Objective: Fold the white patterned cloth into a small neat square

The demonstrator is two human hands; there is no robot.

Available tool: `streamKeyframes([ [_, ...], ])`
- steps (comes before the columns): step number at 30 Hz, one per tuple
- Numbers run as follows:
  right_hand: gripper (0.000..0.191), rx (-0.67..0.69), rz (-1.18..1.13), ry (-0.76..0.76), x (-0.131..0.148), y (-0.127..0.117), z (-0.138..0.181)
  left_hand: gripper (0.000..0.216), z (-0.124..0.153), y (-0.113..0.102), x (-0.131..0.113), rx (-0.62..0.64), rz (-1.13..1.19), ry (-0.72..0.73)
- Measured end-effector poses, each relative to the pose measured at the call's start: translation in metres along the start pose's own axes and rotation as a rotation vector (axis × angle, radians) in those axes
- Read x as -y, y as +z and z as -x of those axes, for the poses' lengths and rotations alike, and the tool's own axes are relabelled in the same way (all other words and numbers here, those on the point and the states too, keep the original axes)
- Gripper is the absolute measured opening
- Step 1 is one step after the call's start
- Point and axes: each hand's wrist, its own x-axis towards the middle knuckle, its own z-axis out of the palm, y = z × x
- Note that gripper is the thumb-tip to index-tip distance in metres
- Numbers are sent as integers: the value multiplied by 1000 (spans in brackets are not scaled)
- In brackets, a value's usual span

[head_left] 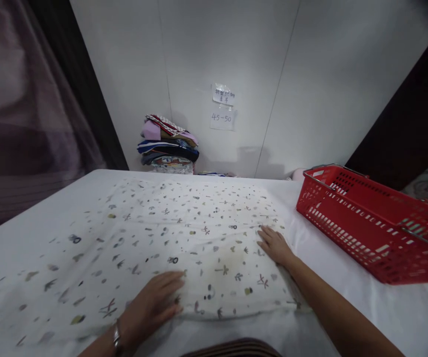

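A thin white cloth [202,258] printed with small plants and shapes lies spread over the white table [65,198], with light wrinkles and a faint yellowish patch near its middle right. My left hand [157,302] rests on the cloth close to its near edge, fingers stretched out and pointing right; a metal band circles that wrist. Farther away, my right hand [274,244] lies flat at the cloth's right edge with the fingers spread. Neither hand grips anything.
On the table's right stands a red plastic basket [347,218] with metal handles. Folded clothes [169,144] are stacked beyond the far edge, against a white wall bearing handwritten paper signs [222,118]. A purplish curtain [24,109] hangs at the left.
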Motion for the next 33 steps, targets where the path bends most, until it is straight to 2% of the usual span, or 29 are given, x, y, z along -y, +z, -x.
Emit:
streamKeyframes([
  [3, 51, 27, 21, 11, -8, -2, -15, 45, 14, 0, -6, 50, -9, 28],
  [7, 51, 56, 47, 33, -6, -10, -36, 34, -16, -1, -1, 125, -105, -36],
  [10, 51, 60, 42, 55, -1, -12, -41, 31, -36, 4, 3, 86, -160, -116],
  [12, 49, 56, 12, 70, 0, -13, -38, 32, -36, 9, 4, 52, -142, -96],
  [15, 37, -16, -73, 15, -4, -17, -37, 37, -34, 4, 11, 66, -17, -75],
  [17, 33, -100, -131, -6, -8, -26, -45, 40, -47, -11, 22, 94, 77, -209],
  [18, 34, -139, -146, 11, -10, -32, -53, 43, -60, -21, 29, 102, 102, -298],
  [20, 35, -183, -140, 73, -13, -44, -78, 49, -96, -40, 48, 99, 77, -383],
  [22, 36, -185, -115, 116, -14, -55, -114, 48, -143, -53, 72, 77, 12, -391],
  [24, 35, -164, -97, 135, -14, -61, -155, 45, -193, -54, 96, 78, -65, -396],
  [29, 36, -79, -41, 197, -17, -49, -250, 45, -298, -23, 154, 141, -242, -405],
  [33, 45, 6, 25, 231, -24, -31, -294, 46, -346, 4, 187, 209, -321, -416],
])
